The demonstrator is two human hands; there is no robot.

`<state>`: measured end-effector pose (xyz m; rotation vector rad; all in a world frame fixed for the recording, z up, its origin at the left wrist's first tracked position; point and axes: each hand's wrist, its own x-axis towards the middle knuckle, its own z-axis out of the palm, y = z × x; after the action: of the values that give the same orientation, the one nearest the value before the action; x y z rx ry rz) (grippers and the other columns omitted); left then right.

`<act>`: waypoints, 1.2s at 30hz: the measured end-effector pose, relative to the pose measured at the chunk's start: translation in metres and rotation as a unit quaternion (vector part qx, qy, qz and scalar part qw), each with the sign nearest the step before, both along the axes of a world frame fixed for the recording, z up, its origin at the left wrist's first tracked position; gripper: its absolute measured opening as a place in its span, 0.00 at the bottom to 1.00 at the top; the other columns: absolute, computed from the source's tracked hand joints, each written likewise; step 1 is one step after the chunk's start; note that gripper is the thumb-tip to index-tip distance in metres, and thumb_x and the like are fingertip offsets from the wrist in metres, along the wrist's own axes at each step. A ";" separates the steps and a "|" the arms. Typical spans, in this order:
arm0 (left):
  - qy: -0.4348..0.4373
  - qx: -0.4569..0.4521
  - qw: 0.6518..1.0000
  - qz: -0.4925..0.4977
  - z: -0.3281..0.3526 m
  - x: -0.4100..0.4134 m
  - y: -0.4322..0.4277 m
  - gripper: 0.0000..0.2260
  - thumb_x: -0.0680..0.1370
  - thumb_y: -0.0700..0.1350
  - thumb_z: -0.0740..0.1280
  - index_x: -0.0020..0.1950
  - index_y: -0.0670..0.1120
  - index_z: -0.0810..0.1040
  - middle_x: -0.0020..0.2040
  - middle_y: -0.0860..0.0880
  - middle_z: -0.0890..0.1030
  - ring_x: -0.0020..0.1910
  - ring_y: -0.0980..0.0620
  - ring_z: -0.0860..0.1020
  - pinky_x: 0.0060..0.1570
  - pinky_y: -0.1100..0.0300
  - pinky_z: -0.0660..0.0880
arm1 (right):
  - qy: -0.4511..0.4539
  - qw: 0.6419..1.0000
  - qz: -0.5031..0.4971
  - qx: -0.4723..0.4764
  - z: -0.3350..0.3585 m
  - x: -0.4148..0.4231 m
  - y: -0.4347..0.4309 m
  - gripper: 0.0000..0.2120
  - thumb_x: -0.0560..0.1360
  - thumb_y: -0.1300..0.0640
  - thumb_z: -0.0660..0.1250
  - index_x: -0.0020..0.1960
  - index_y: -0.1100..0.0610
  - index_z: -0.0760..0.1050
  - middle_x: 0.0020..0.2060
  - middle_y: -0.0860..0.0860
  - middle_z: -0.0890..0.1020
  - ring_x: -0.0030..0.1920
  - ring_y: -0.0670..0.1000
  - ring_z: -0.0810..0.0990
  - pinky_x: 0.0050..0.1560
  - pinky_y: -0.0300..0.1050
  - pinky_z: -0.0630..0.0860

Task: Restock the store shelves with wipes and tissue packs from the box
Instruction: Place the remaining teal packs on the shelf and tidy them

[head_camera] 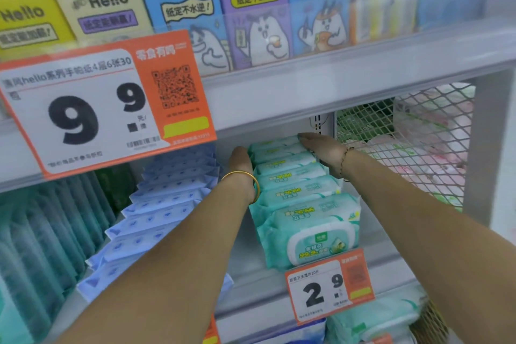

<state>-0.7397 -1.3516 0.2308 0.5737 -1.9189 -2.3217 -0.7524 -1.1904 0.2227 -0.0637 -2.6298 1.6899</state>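
A row of mint-green wipes packs point(304, 204) stands upright on the middle shelf point(385, 268), running from the front edge to the back. Both my arms reach deep under the upper shelf. My left hand point(241, 160) lies flat against the left side of the rear packs, its fingers hidden behind them. My right hand point(321, 146) lies with straight fingers across the top and right side of the rearmost packs. The row sits between my two hands. No box is in view.
Pale blue packs point(156, 215) and teal packs point(47, 234) fill the shelf to the left. A wire mesh divider point(405, 148) closes the right side. Price tags point(95, 109) point(329, 285) hang on the shelf edges. Colourful Hello tissue boxes point(192, 5) stand on the shelf above.
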 end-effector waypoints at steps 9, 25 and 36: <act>-0.017 -0.002 0.999 -0.036 0.007 0.011 0.001 0.10 0.77 0.45 0.54 0.37 0.47 0.68 0.32 0.47 0.68 0.28 0.48 0.67 0.25 0.64 0.67 | -0.013 0.998 -0.018 -0.054 0.001 0.007 0.000 0.18 0.82 0.54 0.53 0.67 0.60 0.68 0.69 0.60 0.70 0.52 0.53 0.74 0.47 0.38 0.69; -0.036 0.064 0.996 -0.060 0.002 0.073 -0.004 0.15 0.79 0.48 0.55 0.33 0.47 0.67 0.32 0.49 0.70 0.29 0.50 0.69 0.29 0.64 0.67 | -0.060 0.939 0.030 -0.338 -0.008 0.114 -0.006 0.27 0.78 0.36 0.47 0.60 0.54 0.73 0.51 0.52 0.81 0.49 0.52 0.81 0.49 0.47 0.78; -0.036 0.082 0.994 -0.068 -0.006 0.069 -0.002 0.11 0.70 0.54 0.58 0.42 0.48 0.71 0.44 0.45 0.75 0.40 0.45 0.74 0.36 0.59 0.71 | -0.078 0.951 0.036 -0.297 -0.014 0.105 -0.003 0.27 0.77 0.35 0.49 0.52 0.53 0.77 0.43 0.51 0.83 0.42 0.50 0.82 0.41 0.42 0.78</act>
<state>-0.6710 -1.3535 0.2252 0.5648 -1.8626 -2.5963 -0.6472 -1.1932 0.2084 -0.1114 -2.1280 2.5327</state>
